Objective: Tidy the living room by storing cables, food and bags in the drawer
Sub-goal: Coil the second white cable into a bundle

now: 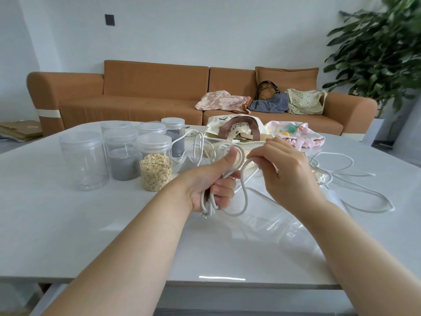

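My left hand (213, 179) grips a bundle of coiled white cable (238, 208) above the white table (91, 224), thumb up over the loops. My right hand (284, 169) pinches a strand of the same cable just right of the bundle. More white cable (355, 190) lies loose on the table to the right. Several clear jars stand at the left, one with oats (156, 165), one with grey grains (123, 153). A cream tote bag with brown handles (237, 131) and a pink pouch (296, 133) lie behind my hands.
An orange sofa (136, 94) stands behind the table with three cloth bags (266, 102) on its seat. A leafy plant (382, 53) stands at the right. Flattened cardboard (20, 130) lies on the floor at the left.
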The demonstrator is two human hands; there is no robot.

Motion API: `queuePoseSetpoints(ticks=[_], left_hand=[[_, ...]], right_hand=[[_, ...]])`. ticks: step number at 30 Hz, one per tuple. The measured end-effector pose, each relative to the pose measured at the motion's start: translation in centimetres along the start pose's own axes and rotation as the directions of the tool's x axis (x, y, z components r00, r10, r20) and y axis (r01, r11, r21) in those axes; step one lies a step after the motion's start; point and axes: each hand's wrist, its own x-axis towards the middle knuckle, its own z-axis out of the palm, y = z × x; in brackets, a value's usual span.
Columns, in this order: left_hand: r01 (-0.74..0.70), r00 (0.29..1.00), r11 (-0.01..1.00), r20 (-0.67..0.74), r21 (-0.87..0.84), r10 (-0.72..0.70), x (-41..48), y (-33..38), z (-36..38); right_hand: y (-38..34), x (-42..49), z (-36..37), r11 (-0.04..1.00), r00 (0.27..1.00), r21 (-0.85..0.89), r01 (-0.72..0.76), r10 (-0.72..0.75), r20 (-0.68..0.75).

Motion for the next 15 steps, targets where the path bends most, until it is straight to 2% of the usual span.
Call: queuePoseSetpoints(ticks=[3, 5, 10, 13, 15], left_hand=[[0.023, 0.988, 0.999, 0.15, 0.03, -0.027, -0.1, -0.1, -0.3], [0.031, 0.978, 0.994, 0.2, 0.107, -0.052, -0.3, -0.2, -0.4], [0.042, 0.992, 0.939, 0.098, 0.341, -0.08, -0.5, -0.5, 0.5], [0.028, 0.996, 0.929, 0.069, 0.369, -0.057, -0.3, -0.7, 0.5], [0.01, 0.996, 0.924, 0.077, 0.383, -0.043, 0.0, -0.9, 0.3]], right_hand=[[-0.2, 0.0, -0.1, 1.0, 0.999, 0.007, -0.018, 0.019, -0.046], [-0.3, -0.1, -0.1, 0.998, 0.996, 0.013, -0.059, 0.06, -0.061], [-0.7, -0.2, 0.0, 0.977, 0.977, 0.08, -0.196, 0.201, -0.066], [-1.5, 0.0, -0.1, 0.946, 0.951, 0.126, -0.297, 0.305, -0.05], [-1.8, 0.2, -0.1, 0.889, 0.905, 0.185, -0.419, 0.426, -0.001]])
